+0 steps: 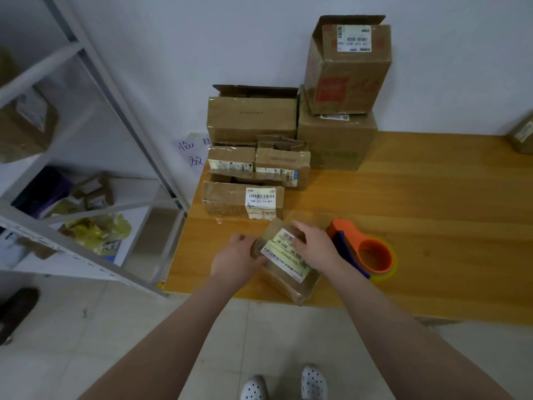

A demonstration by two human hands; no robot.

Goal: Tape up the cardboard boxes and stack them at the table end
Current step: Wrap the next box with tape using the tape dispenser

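A small cardboard box [288, 267] with a white and green label lies tilted at the near edge of the wooden table [432, 220]. My left hand [236, 259] grips its left end. My right hand [315, 243] holds its top right side, fingers curled over the far edge. An orange tape dispenser [372, 252] with a clear tape roll rests just right of my right hand. Several cardboard boxes are stacked at the table's left end by the wall, the nearest a flat labelled box [242, 200].
A tall open box [349, 67] tops the stack at the back. Another box [522, 137] sits at the far right edge. A white metal shelf rack [95, 174] with parcels stands left of the table. Tiled floor lies below.
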